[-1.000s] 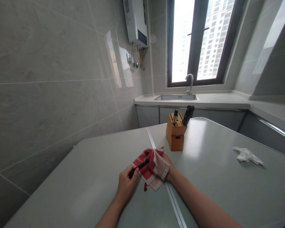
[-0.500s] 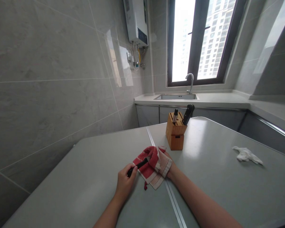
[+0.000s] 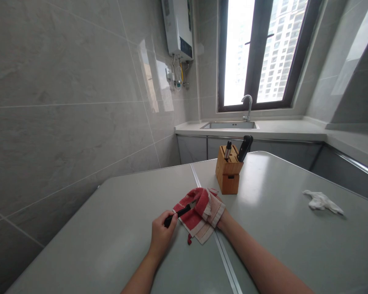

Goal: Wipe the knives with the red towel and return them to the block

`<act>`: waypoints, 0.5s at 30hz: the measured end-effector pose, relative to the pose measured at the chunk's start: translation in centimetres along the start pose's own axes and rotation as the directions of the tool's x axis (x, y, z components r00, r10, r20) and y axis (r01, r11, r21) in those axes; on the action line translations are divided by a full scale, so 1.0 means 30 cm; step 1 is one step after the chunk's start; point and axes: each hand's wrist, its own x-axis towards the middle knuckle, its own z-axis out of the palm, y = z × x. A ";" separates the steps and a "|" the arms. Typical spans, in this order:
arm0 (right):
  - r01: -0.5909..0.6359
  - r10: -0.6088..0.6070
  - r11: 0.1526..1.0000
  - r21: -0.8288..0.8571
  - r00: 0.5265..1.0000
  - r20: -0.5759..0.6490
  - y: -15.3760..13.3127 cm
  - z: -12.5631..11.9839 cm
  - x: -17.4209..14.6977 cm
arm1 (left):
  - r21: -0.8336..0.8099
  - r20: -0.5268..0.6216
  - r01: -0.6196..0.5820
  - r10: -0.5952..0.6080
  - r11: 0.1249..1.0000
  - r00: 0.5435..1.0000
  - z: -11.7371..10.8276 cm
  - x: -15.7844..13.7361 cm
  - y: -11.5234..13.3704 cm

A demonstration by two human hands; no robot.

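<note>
My left hand [image 3: 163, 228] is closed around the black handle of a knife [image 3: 182, 210], which points up and to the right. A short bit of metal blade shows past the handle; the rest is hidden in a red and pale checked towel [image 3: 199, 208]. My right hand [image 3: 220, 201] is mostly covered by that towel and grips it around the blade, its fingers out of sight. A corner of the towel and a small red loop hang toward the table. Just beyond the towel stands a wooden knife block [image 3: 230, 173].
The knife block holds a large black-handled knife [image 3: 245, 148] and a slimmer black-ended handle [image 3: 228, 150]. A crumpled white tissue [image 3: 322, 202] lies to the right on the pale table [image 3: 125, 245]. Behind are a counter with a sink [image 3: 230, 125] and a tiled wall [image 3: 79, 134] at left.
The towel with my right hand has slid slightly along the blade away from the handle, so a little more metal shows. My left hand keeps its hold. The view has shifted slightly.
</note>
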 end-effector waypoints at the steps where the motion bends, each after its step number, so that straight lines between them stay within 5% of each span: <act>1: -0.032 0.032 0.999 0.034 0.999 0.014 0.000 -0.007 0.002 | 0.001 0.000 -0.002 0.002 1.000 1.000 0.000 0.000 0.001; 15: 0.090 -0.094 0.995 -0.039 0.990 -0.109 -0.012 0.033 -0.038 | 0.037 -0.132 -0.007 0.011 0.999 0.991 -0.018 -0.003 -0.011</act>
